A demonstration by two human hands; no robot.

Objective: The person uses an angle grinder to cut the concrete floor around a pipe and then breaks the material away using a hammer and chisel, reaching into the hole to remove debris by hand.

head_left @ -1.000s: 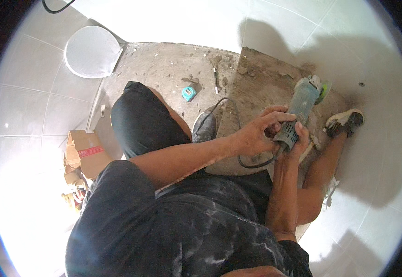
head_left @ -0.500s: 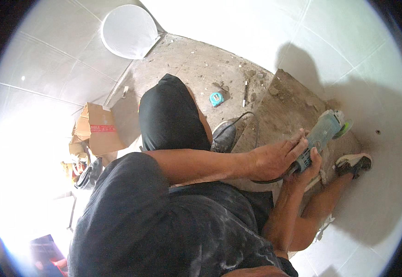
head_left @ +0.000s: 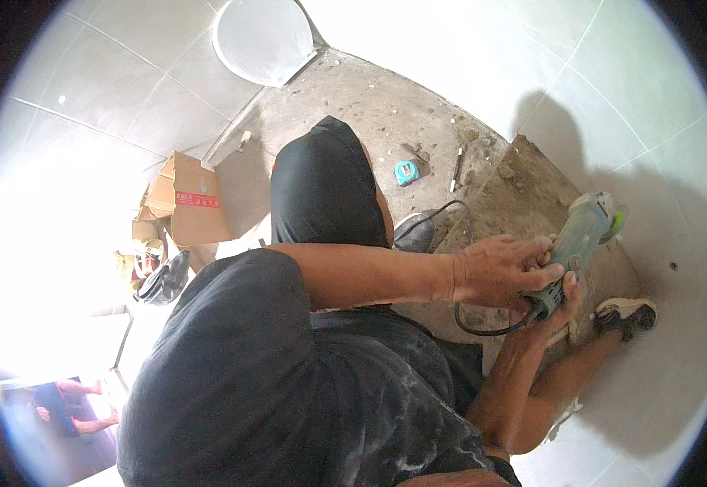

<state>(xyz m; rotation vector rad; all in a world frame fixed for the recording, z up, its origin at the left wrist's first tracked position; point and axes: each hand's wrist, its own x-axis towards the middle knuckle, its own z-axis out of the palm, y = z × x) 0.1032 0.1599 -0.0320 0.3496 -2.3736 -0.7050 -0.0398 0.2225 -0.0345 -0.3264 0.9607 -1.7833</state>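
A grey-green angle grinder (head_left: 584, 231) with a green disc (head_left: 619, 219) at its far end is held at the right, over the dusty floor. My right hand (head_left: 563, 307) wraps round its rear body from below. Against the body's left side, my left hand (head_left: 506, 270) has bent fingers pressing on the casing; its thumb is partly hidden. From the grinder's rear end a black cord (head_left: 483, 331) loops left and runs up past my shoe (head_left: 415, 234). Whether the disc spins cannot be told.
On the rubble-strewn floor lie a blue tape measure (head_left: 406, 172) and a marker (head_left: 457, 169). Tiled wall (head_left: 661, 252) stands close at right. A torn cardboard box (head_left: 195, 199) is at left, a round white lid (head_left: 262, 40) at the back. Another person's legs (head_left: 90, 406) show lower left.
My left hand's fingers have shifted from stretched across the casing to bent against its side. The cord's loop hangs more openly. The whole view has shifted slightly.
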